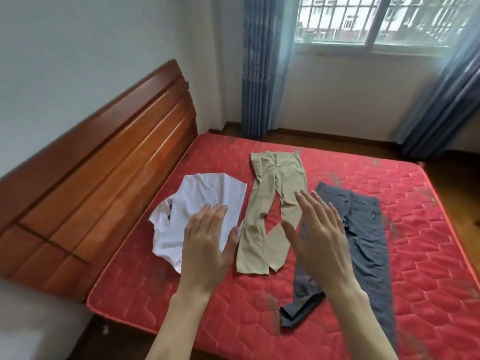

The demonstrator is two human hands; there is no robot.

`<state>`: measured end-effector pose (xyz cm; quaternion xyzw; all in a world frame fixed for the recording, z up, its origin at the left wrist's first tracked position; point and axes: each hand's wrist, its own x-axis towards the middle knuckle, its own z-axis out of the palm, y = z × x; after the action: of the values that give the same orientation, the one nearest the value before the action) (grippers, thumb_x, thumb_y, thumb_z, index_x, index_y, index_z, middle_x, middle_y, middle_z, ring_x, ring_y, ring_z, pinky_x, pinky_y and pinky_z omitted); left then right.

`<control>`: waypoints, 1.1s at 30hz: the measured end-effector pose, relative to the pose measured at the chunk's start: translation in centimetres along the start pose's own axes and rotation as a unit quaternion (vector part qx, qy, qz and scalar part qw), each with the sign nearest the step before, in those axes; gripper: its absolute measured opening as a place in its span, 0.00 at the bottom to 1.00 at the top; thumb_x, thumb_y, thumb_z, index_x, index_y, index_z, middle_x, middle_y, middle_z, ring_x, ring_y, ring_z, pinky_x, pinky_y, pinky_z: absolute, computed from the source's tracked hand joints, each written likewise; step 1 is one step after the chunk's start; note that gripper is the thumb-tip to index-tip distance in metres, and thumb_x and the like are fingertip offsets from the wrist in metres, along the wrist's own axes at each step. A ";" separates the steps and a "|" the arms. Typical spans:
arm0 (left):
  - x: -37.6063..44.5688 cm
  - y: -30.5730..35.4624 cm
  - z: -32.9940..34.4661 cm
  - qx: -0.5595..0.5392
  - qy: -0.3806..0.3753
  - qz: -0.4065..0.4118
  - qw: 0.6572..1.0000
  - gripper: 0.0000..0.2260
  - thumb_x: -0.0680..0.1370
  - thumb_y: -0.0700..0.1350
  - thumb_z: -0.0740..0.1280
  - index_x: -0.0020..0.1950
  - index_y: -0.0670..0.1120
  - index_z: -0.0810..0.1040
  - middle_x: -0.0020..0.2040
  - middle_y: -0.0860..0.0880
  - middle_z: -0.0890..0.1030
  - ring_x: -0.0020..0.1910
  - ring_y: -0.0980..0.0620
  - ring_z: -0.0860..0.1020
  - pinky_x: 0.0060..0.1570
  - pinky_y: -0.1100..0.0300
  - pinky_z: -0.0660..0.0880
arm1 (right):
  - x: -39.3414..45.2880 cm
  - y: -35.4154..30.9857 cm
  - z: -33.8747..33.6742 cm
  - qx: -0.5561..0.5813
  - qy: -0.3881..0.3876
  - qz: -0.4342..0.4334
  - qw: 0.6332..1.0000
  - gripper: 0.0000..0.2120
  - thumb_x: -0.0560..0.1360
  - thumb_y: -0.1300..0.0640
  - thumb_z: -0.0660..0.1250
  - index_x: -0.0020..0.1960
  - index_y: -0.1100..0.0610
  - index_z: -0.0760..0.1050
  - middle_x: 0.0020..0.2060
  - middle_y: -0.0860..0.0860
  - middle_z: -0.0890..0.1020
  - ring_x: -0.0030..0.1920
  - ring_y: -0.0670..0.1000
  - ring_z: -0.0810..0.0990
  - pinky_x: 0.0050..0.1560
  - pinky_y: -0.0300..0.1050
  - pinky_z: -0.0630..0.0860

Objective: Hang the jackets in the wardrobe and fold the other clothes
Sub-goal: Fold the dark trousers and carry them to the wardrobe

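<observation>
Three garments are laid out on a red quilted mattress [337,255], whose wooden headboard [104,178] is seen at nine o'clock against a white wall. A crumpled white T-shirt [202,201] is spread nearest the headboard, at about ten o'clock from the middle of the mattress; just beside it, toward three o'clock, a pair of beige trousers [272,203] is laid flat with the waistband at twelve o'clock and the leg ends at six o'clock. A pair of dark grey trousers [368,242] is placed just beside the beige pair, further toward three o'clock, with one leg end folded over at six o'clock. The left hand [207,245] is held out with its fingers straight and close together, palm down, over the lower edge of the T-shirt; whether the cloth is touched cannot be told. The right hand [319,235] is held out with fingers straight and slightly spread, nothing being gripped, between the beige and grey trousers and above them. At twelve o'clock a barred window [376,19] is seen, flanked by blue curtains [259,68], and a wooden floor [441,183] is visible past the mattress at two o'clock.
</observation>
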<state>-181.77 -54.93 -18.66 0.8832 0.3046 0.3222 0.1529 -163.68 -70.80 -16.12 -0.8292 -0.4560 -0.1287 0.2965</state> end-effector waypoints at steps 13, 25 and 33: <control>7.8 10.7 12.3 -0.045 -0.066 0.124 0.989 0.21 0.84 0.55 0.63 0.74 0.46 0.74 0.72 0.50 0.76 0.76 0.47 0.69 0.75 0.48 0.66 | -0.5 13.5 -4.9 -0.064 0.042 0.138 0.988 0.32 0.82 0.36 0.59 0.80 0.52 0.64 0.78 0.48 0.69 0.81 0.48 0.60 0.81 0.55 0.57; 16.1 23.6 28.7 -0.018 -0.080 0.138 0.987 0.20 0.82 0.51 0.66 0.73 0.46 0.76 0.68 0.48 0.80 0.71 0.47 0.72 0.71 0.52 0.66 | 5.1 35.8 -8.6 -0.072 0.052 0.182 0.979 0.31 0.82 0.38 0.60 0.80 0.53 0.65 0.77 0.49 0.71 0.80 0.50 0.63 0.79 0.56 0.61; 19.5 22.4 40.1 -0.041 -0.120 0.074 0.989 0.21 0.82 0.52 0.62 0.73 0.46 0.76 0.69 0.49 0.79 0.72 0.48 0.72 0.70 0.52 0.67 | 7.1 47.6 -3.8 -0.057 -0.010 0.228 0.972 0.32 0.82 0.38 0.59 0.80 0.53 0.65 0.77 0.51 0.71 0.79 0.51 0.65 0.80 0.53 0.59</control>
<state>-133.55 -62.68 -28.83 0.9287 0.2043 0.2362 0.1999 -119.93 -87.75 -27.52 -0.9282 -0.2496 -0.0749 0.2656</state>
